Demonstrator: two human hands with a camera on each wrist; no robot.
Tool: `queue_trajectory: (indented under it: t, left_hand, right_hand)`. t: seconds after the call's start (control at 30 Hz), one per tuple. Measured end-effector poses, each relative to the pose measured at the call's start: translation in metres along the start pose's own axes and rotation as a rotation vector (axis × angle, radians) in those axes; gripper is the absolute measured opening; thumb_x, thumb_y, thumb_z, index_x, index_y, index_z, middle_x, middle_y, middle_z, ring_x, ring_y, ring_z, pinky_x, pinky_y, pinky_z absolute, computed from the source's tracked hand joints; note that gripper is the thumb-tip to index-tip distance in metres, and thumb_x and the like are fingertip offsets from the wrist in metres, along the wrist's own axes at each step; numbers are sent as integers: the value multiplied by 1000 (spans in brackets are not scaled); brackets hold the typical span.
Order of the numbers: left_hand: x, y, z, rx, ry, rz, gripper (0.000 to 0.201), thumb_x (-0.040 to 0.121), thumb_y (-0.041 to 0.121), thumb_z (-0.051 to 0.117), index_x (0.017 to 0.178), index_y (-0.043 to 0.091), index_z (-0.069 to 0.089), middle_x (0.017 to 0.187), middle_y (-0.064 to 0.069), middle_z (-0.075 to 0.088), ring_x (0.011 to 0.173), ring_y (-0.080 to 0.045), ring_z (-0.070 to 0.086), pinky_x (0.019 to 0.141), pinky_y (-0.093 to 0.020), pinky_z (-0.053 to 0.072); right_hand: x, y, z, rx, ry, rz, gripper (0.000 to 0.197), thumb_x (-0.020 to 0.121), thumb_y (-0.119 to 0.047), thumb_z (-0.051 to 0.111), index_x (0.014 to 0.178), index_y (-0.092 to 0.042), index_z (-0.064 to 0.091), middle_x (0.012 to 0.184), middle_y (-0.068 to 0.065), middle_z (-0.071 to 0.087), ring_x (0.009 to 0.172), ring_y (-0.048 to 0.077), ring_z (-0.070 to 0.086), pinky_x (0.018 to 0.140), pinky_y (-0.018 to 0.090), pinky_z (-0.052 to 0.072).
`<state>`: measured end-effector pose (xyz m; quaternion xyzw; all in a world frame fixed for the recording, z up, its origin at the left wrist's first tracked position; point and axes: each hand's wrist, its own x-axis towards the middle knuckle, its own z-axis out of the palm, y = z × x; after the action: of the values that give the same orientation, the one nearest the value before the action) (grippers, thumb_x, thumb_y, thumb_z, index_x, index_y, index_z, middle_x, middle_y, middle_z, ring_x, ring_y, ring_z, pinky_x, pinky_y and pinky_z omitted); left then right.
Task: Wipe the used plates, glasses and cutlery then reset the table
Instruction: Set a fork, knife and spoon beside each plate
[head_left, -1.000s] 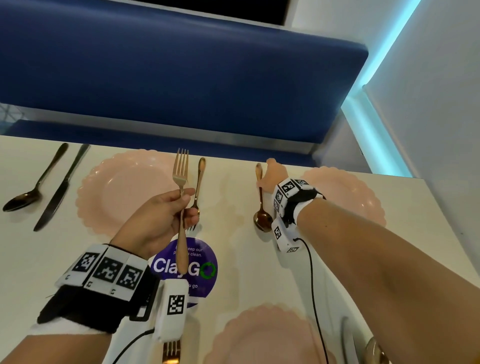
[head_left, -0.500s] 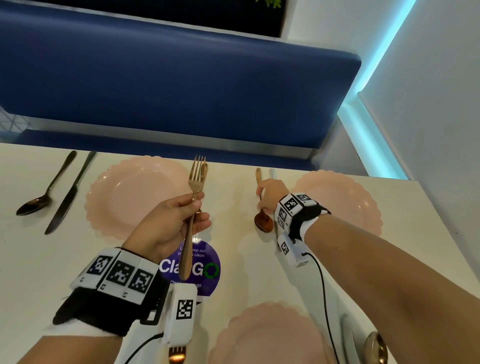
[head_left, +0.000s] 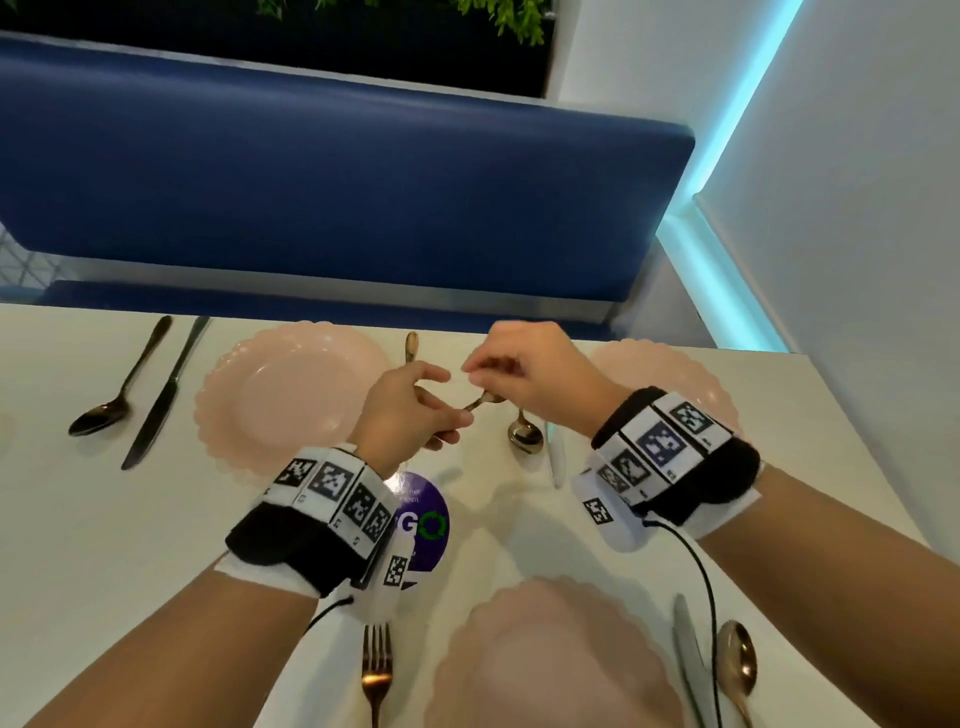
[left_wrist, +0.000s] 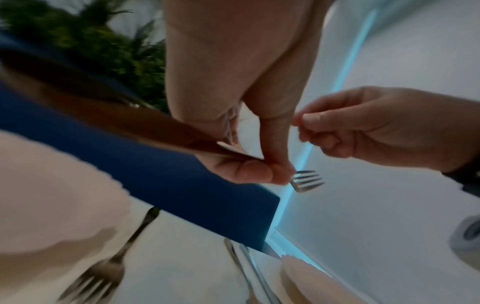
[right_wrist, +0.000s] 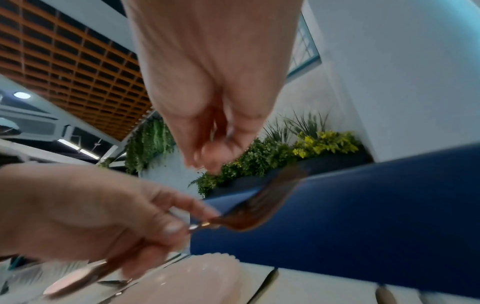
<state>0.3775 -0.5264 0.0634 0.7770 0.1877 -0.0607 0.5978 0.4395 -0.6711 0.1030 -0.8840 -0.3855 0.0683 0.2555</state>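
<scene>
My left hand (head_left: 405, 410) pinches a rose-gold fork (head_left: 480, 402) near its neck and holds it above the table, tines pointing right. In the left wrist view the tines (left_wrist: 306, 181) stick out past my left hand's fingertips (left_wrist: 259, 170). My right hand (head_left: 524, 374) hovers just above the tines with fingers curled and thumb against forefinger; I see nothing between them. In the left wrist view the right hand (left_wrist: 376, 127) is a little apart from the tines. The right wrist view shows the fork (right_wrist: 249, 218) blurred below my right hand (right_wrist: 207, 102).
Three pink plates lie on the white table: far left (head_left: 291, 395), far right (head_left: 691, 374), near (head_left: 550, 660). A spoon (head_left: 524, 434) and a knife (head_left: 555, 457) lie under my hands. Dark spoon (head_left: 111, 395) and knife (head_left: 161, 400) lie far left. A blue bench (head_left: 337, 182) stands behind.
My left hand tipped the fork from upright to pointing right. My right hand left the spoon on the table, rose and came over the fork's tines.
</scene>
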Motion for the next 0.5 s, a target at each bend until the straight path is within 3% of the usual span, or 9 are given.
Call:
queue_trajectory:
  t: [0.1,0.17,0.27,0.33,0.43,0.5]
  left_hand:
    - [-6,19,16,238,-112,142,49,76,8,75,119,12,53,77,-6,70,62,-15,67,62,-27,58]
    - [-12,28,24,332,-220,183,56,77,6,73,127,14,48,86,-5,69,72,-17,68,73,-31,59]
    - [-19,36,25,547,-337,226,52,82,8,67,129,16,47,94,-1,68,80,-13,64,77,-26,52]
    - [-22,41,26,640,-340,260,41,85,11,64,124,16,53,92,1,67,80,-9,60,75,-20,45]
    - [-26,47,44,672,-348,303,36,89,8,59,123,17,55,98,0,64,79,-8,56,66,-13,41]
    - [-28,50,59,760,-407,313,34,92,11,54,126,16,53,112,-3,63,86,-11,53,75,-17,40]
  right_hand:
    - [-17,-2,1,-65,-228,192,26,94,-16,52,115,-9,65,111,8,67,89,12,56,93,28,43]
    - [-33,-1,-3,-17,-245,287,26,94,-16,53,117,-7,63,108,10,67,89,18,62,82,24,47]
    - [-60,3,-14,12,-220,374,24,95,-15,53,113,-6,65,87,1,61,65,5,52,59,10,38]
    - [-77,5,-19,-20,-224,410,23,95,-16,52,111,-8,67,81,-5,57,62,4,46,60,11,37]
    - [-96,9,-15,-114,-244,369,19,93,-13,54,104,-7,68,92,5,63,77,14,49,75,20,36]
    - [-105,16,-10,-92,-232,351,15,91,-4,52,95,-4,67,90,10,64,79,17,48,74,22,34]
